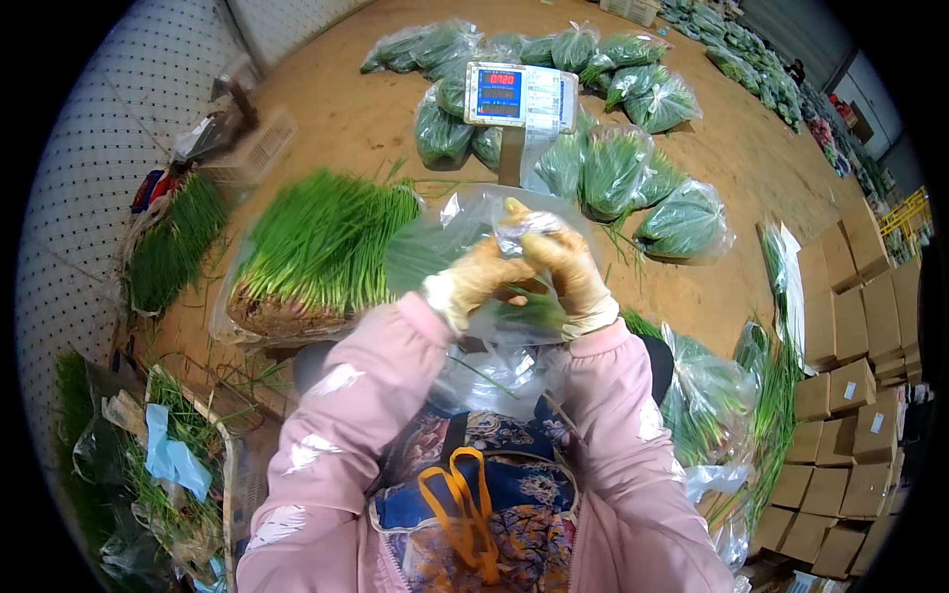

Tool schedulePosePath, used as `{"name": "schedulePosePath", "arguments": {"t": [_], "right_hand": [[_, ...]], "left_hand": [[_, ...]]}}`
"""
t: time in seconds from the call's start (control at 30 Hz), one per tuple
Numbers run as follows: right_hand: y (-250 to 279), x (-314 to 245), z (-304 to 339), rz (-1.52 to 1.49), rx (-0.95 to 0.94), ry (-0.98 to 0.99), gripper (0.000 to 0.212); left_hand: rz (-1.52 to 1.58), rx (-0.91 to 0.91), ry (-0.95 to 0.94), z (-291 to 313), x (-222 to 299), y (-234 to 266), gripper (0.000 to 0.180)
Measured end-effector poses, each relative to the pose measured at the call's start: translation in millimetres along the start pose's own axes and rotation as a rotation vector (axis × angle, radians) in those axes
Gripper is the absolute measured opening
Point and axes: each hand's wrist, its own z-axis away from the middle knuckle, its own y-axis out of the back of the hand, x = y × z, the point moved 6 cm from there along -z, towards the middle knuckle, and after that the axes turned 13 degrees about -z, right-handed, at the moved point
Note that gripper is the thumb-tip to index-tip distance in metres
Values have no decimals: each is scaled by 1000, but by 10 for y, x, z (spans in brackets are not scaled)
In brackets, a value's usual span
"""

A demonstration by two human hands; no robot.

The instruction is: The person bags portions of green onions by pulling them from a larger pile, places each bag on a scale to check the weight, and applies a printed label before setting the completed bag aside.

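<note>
- At the centre of the frame, two gloved hands in pink sleeves meet over a clear plastic bag holding green chives.
- The left hand, in a tan glove, lies against the lower side of the bag, fingers curled together around the plastic and the greens within.
- The right hand, also gloved, is closed on the bag's gathered top, fingers pressed together and pinching a twist of plastic just above the centre.
- Left of the hands, a large loose bundle of chives lies on a brown table, cut ends toward the lower left.
- Directly above the hands stands a digital scale display on a short post, its lit digits too small to matter here.
- Behind the scale, in the upper centre, lies a heap of filled bags of greens.
- More bagged greens sit at the lower right, beside the right sleeve.
- Stacked cardboard boxes fill the right edge.
- A crate of scraps is at the lower left.
</note>
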Motion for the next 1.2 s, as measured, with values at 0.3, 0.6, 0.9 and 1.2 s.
{"name": "schedulePosePath", "arguments": {"t": [0.3,0.6,0.9,1.2], "right_hand": [[659,-92,117,147,98,21,51],[598,172,237,705,-119,-313,37],[1736,831,273,-654,588,276,28],[458,326,-25,348,-18,-26,30]], "left_hand": [[324,-316,-4,-148,-67,-361,45],[306,-99,233,58,-250,267,47],[989,217,-74,-119,-1321,796,12],[555,14,-1,-52,-372,282,22]]}}
